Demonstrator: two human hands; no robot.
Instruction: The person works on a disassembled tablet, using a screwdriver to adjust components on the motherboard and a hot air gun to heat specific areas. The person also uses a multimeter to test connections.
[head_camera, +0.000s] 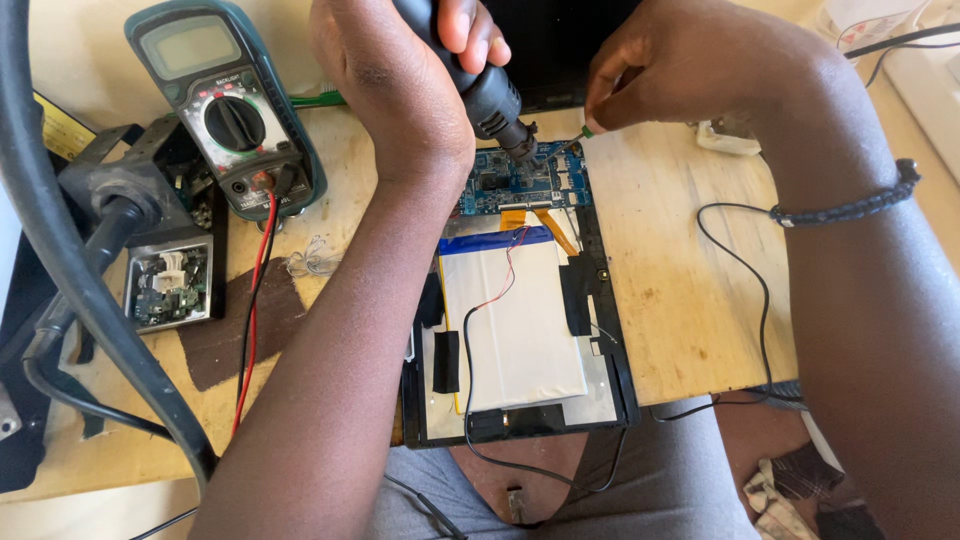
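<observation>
black hot-air handpiece (480, 85) grasped in left hand (400, 80), nozzle tipped down onto blue circuit board (520, 180) at far end of opened tablet (515, 330). right hand (680, 65) pinched shut on thin green-handled tool (578, 138), tip touching same board just right of nozzle. tablet lying on wooden table (690, 300), silver battery (510, 320) filling its middle, near edge over table's near rim. green multimeter (225, 100) far left, red lead (255, 290) trailing near.
</observation>
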